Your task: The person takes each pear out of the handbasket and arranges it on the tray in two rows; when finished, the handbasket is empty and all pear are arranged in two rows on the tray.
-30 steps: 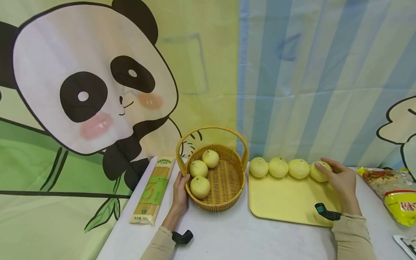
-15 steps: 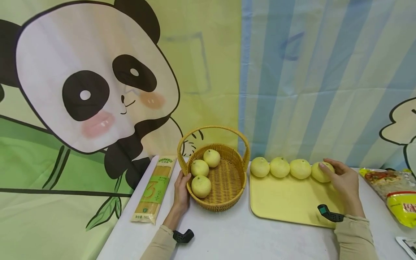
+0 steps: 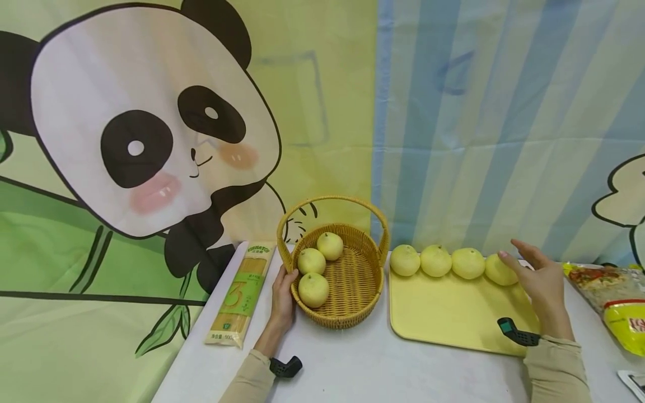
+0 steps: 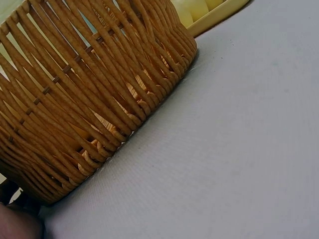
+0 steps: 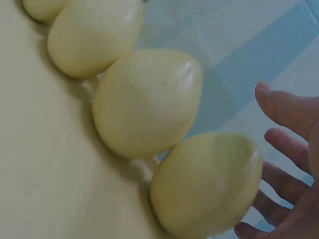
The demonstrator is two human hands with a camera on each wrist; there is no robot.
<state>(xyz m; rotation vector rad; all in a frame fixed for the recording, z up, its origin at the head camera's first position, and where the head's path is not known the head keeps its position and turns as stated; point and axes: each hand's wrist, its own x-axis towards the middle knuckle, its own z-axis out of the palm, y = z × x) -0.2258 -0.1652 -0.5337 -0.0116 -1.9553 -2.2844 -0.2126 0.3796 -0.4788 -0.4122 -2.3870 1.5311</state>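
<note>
In the head view, my left hand [image 3: 283, 299] holds the left side of the wicker basket [image 3: 347, 322], thumb at the rim. Three pale yellow pears [image 3: 313, 290] lie in the basket's left part. A yellow tray [image 3: 453, 319] stands to the right, with a row of several pears [image 3: 467, 263] along its back edge. Beside the rightmost pear [image 3: 500, 270] is my right hand [image 3: 544, 282], thumb and fingers spread. The right wrist view shows that hand [image 5: 294, 159] with the thumb off the pear [image 5: 207, 184] and the fingers close along its far side.
A packet of noodles [image 3: 241, 296] lies left of the basket. On the right are a yellow food bag [image 3: 622, 313] and the corner of a white packet [image 3: 634, 383]. Behind the white table [image 3: 363, 369] hangs a printed curtain [image 3: 322, 112] with a panda.
The right hand has let go of the rightmost pear, its fingers spreading and drawing slightly to the right. The pears stay in their row, and the left hand keeps its hold on the basket.
</note>
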